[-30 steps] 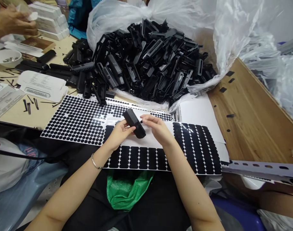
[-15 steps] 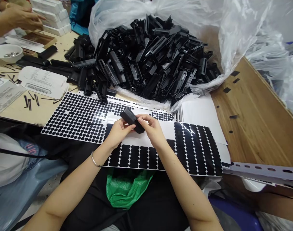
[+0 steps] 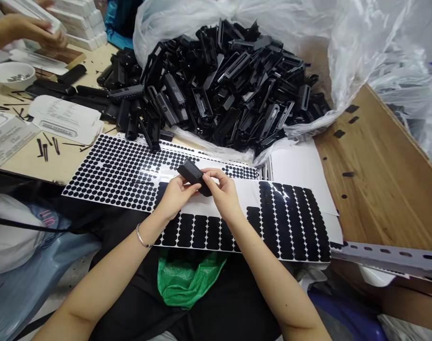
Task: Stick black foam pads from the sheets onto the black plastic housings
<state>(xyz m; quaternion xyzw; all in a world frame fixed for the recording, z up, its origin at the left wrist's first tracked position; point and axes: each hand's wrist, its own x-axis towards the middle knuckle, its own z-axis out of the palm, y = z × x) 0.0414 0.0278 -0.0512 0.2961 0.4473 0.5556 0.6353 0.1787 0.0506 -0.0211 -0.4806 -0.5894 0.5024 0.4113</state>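
Between my two hands is a black ribbed plastic piece [image 3: 191, 171], tilted above the sticker sheets. My left hand [image 3: 176, 195] grips its left side with thumb and fingers. On its right end my right hand [image 3: 221, 192] has its thumb and fingertips closed; whether a small sticker is also under them is hidden. Below lie a white sheet of black oblong stickers [image 3: 294, 220], with a bare white stretch where some are gone, and a sheet of small black round dots [image 3: 112, 173] to the left.
A large heap of black plastic pieces [image 3: 216, 94] lies in a clear plastic bag [image 3: 347, 57] behind the sheets. At left are printed cards [image 3: 65, 118], a white bowl [image 3: 13, 76] of small metal parts and a co-worker's hand [image 3: 41, 33]. A wooden board [image 3: 382, 189] stands right.
My hands keep nearly the same hold on the black piece. At the upper left, the co-worker's hand now holds a white box. The view has shifted slightly.
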